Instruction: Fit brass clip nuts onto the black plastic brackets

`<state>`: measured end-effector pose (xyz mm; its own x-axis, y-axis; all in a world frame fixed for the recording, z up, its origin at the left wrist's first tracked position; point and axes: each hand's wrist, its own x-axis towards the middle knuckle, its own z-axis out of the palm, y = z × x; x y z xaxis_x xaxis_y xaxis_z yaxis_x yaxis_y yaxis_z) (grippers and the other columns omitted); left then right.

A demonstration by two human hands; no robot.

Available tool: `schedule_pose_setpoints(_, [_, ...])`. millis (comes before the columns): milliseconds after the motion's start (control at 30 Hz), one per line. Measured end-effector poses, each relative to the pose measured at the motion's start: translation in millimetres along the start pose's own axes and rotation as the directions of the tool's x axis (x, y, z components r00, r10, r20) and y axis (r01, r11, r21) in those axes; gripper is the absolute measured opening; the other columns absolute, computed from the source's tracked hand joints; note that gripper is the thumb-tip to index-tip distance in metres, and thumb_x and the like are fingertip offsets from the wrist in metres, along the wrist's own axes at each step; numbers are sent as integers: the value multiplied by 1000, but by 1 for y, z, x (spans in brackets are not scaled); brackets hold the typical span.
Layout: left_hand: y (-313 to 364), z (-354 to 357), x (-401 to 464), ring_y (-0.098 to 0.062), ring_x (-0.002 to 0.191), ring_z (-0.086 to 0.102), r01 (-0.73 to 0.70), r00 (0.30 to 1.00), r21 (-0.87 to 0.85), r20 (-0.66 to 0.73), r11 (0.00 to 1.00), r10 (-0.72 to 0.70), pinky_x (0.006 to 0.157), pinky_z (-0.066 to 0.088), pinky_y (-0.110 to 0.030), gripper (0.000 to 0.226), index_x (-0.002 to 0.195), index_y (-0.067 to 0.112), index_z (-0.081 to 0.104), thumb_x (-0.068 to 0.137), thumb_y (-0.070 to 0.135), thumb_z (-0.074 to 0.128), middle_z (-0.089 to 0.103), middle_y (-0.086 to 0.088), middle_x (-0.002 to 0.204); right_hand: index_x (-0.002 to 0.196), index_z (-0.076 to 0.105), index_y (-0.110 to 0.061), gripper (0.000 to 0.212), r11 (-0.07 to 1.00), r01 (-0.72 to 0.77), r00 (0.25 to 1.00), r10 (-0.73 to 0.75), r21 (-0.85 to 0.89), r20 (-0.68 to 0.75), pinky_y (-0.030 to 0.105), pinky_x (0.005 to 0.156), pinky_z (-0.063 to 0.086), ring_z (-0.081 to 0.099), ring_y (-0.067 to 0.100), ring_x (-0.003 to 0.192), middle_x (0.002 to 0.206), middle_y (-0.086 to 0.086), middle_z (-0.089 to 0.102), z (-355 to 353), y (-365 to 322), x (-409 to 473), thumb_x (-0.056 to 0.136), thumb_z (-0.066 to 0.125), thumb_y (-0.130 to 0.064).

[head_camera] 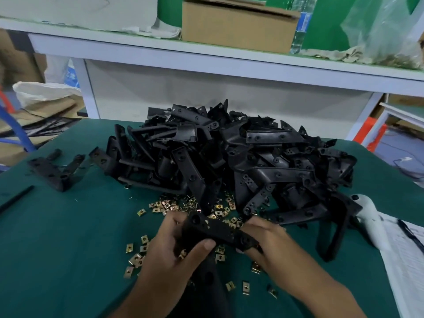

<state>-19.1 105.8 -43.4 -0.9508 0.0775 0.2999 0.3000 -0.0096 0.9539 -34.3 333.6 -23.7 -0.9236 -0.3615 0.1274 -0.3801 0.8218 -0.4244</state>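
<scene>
The person holds one black bracket [215, 230] with both hands, just above the green surface [68, 249] and close to the body. Its long axis runs from upper left to lower right in the head view, so each hand takes one end. The left hand [174, 246] grasps the left, higher end: the fingers curl around the far side and the thumb [202, 246] presses on the near edge. The right hand [263, 239] grasps the lower right end, with its fingers closed over the top. Whether a clip nut is pinched in the right fingers cannot be told, because the fingers hide that end.

The loose brass clip nuts [137, 258] lie scattered on the surface all around the hands. One group is just left of the left hand, another group [174, 205] lies beyond the bracket at the foot of the big pile of brackets [229, 157], and a few [246, 288] are near the right wrist. For the nuts on the left the left hand is nearer; for those by the wrist the right hand is nearer.

By judgement, the coming move needs one hand to let go and pick a nut, then slide it onto a bracket end along the long axis. Two finished or spare brackets [55, 171] lie well apart on the left
</scene>
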Motion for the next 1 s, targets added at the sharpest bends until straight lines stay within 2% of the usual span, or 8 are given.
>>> schedule_pose_setpoints(100, [-2,0,-2,-8,82,71,-17,997,83,82,996,10,68,54,-16,33,101,48,56,75,55,75,73,10,94,109,68,-30,20,999,7,995,-3,35,-95,27,83,50,55,1,100,104,-21,55,3,4,1,96,62,-16])
schedule_pose_setpoints(233, [-4,-2,-1,-8,102,68,-38,986,158,168,987,11,81,54,-16,43,120,48,56,80,53,73,69,17,111,99,70,-27,8,992,4,972,25,126,-233,20,76,48,60,3,94,96,-18,58,4,2,5,96,64,-29])
schedule_pose_setpoints(400, [0,-3,0,-8,91,71,-33,980,157,197,987,2,71,54,-14,29,109,44,63,83,52,71,73,13,99,94,72,-32,7,952,-44,918,157,302,-364,11,68,42,63,9,81,81,-9,64,2,-4,6,90,68,-36])
schedule_pose_setpoints(533, [2,-3,0,-5,79,72,18,982,124,185,992,-41,61,53,-13,27,102,45,68,77,54,72,74,13,91,95,76,-29,11,525,-119,938,338,843,-79,13,58,45,63,-2,72,88,-3,74,-4,-14,7,90,67,-31])
schedule_pose_setpoints(667, [1,-3,1,-6,82,73,23,978,130,205,991,-50,65,55,-14,28,106,46,69,79,52,72,75,13,93,94,78,-26,15,181,-175,956,266,968,123,22,71,52,62,7,81,93,-1,71,-3,-22,7,82,69,-29])
schedule_pose_setpoints(800, [2,-2,1,5,109,65,-22,965,179,262,984,-26,84,48,-6,42,131,56,56,89,54,62,67,29,122,93,74,-22,13,173,-202,960,228,964,160,27,79,50,56,10,78,88,0,62,1,-25,6,82,71,-27])
schedule_pose_setpoints(933, [0,-4,1,-3,97,65,-34,949,303,308,952,-64,89,40,-1,53,143,65,34,92,69,50,44,43,141,94,75,-23,15,208,-214,967,185,954,177,23,79,51,58,10,80,92,2,63,-4,-23,5,79,73,-25])
schedule_pose_setpoints(1000, [-1,-4,2,6,115,60,-34,948,283,312,958,-59,94,38,-1,54,142,63,37,91,65,55,46,43,140,92,74,-24,15,212,-217,968,173,953,182,22,77,50,57,11,79,94,6,60,-6,-23,5,77,75,-25])
